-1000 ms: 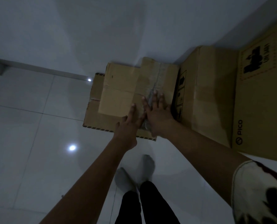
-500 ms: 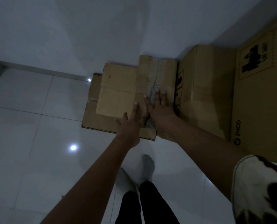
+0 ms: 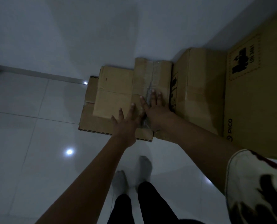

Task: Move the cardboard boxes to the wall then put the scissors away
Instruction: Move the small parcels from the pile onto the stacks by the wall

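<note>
Hands [image 3: 126, 125] [image 3: 157, 109] flat on flattened cardboard [image 3: 115, 101], fingers spread, far edge against wall [image 3: 86, 38], open floor [image 3: 29, 126] left.

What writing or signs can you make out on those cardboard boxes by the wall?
"PICO" with a round logo: lower edge of the large box on the right.
"UN 3481", reading uncertain, beside a black pictogram in a dashed frame: same box, upper part.
Black handling symbols on the middle box: too dark to read.
Flattened box under both hands: striped edging, no words.

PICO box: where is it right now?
The PICO box stands at the far right of the head view, against the wall, just right of the flattened cardboard under both hands.
</note>
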`<state>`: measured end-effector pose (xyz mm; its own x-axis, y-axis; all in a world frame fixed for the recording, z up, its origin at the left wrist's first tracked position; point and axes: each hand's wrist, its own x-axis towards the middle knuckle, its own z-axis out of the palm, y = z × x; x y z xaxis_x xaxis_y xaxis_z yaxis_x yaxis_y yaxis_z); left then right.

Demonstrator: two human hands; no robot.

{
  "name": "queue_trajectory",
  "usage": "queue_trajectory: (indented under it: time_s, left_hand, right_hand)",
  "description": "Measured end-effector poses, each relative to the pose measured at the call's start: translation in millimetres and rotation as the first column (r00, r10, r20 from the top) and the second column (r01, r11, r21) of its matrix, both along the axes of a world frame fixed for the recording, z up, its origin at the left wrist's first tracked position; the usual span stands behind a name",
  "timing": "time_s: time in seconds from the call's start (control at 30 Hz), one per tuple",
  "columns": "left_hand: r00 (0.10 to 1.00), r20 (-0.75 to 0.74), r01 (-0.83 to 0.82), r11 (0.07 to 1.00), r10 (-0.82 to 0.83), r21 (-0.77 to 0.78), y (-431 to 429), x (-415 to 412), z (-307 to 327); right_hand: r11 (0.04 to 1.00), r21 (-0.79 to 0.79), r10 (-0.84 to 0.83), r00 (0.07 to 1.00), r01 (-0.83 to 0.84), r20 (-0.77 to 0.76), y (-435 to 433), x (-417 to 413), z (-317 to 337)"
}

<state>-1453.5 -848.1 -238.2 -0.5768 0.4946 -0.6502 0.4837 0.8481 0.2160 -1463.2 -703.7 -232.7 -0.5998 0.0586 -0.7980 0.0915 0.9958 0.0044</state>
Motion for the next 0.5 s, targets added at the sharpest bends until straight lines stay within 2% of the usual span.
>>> queue_trajectory:
  time_s: [0.13,0.23,0.33,0.43,0.5]
  left_hand:
    - [0.999,-0.002,-0.042,0.999,0.042,0.018,0,-4,16]
    - [0.998,-0.023,-0.059,0.996,0.061,0.061,-2,-8,39]
    - [0.994,-0.092,-0.051,0.99,0.063,0.128,-3,-11,94]
    - [0.987,-0.155,-0.004,0.985,0.031,0.174,0,-15,141]
    - [0.977,-0.212,0.025,0.978,0.02,0.207,5,-15,178]
  right_hand:
    - [0.966,-0.188,-0.188,0.982,0.179,-0.028,3,-1,25]
    - [0.94,-0.259,-0.284,0.93,0.222,-0.234,-5,4,57]
    - [0.915,-0.308,-0.384,0.796,0.26,-0.467,-9,17,108]
    - [0.869,-0.353,-0.492,0.666,0.346,-0.561,-12,24,149]
    - [0.873,-0.338,-0.488,0.607,0.352,-0.627,-11,33,183]
